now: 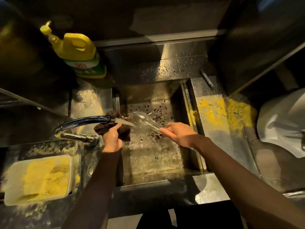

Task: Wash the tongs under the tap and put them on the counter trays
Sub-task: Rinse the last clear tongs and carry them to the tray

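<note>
Over the steel sink (pixel 194 123) my right hand (pixel 179 133) grips one end of the metal tongs (pixel 146 122), which stretch up and left into the water stream and look blurred. My left hand (pixel 113 138) holds a dark scrubbing pad (pixel 123 133) just below the spout of the chrome tap (pixel 82 122). Water runs from the spout onto the tongs and splashes into the basin. Dark specks lie scattered on the sink floor (pixel 158 111).
A yellow detergent bottle (pixel 79 53) stands behind the sink at the left. A white tray of yellow crumbs (pixel 39 179) sits on the counter at the near left. Yellow powder (pixel 226 109) is spilled right of the sink. A white plastic bag (pixel 283 126) lies far right.
</note>
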The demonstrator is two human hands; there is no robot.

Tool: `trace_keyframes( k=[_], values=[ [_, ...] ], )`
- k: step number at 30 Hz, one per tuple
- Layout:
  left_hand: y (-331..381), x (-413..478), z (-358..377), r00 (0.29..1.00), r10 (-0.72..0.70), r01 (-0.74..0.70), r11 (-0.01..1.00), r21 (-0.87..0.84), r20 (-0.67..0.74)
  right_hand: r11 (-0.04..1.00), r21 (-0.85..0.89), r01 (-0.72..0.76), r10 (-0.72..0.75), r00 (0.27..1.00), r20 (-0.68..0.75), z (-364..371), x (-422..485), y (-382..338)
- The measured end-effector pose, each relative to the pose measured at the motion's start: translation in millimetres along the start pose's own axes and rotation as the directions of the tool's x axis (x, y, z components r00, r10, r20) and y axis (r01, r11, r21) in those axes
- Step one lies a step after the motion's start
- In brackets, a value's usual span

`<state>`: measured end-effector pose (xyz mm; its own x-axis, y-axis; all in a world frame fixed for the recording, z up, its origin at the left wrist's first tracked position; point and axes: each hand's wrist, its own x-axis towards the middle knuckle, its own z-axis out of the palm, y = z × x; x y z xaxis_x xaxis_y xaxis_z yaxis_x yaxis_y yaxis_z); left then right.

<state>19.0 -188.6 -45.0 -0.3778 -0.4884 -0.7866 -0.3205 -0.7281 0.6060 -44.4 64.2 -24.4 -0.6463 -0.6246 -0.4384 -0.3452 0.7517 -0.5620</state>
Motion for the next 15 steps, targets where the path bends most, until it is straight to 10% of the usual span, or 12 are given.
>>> trace_keyframes(
  k=[15],
  values=[
    [-36.8,-46.2,34.2,0.945,-0.100,0.021,0.969,0.248,0.311,0.973,0.215,-0.083,0.142,0.950,-0.277,-1.7,-26.7,0.3]
  ],
)
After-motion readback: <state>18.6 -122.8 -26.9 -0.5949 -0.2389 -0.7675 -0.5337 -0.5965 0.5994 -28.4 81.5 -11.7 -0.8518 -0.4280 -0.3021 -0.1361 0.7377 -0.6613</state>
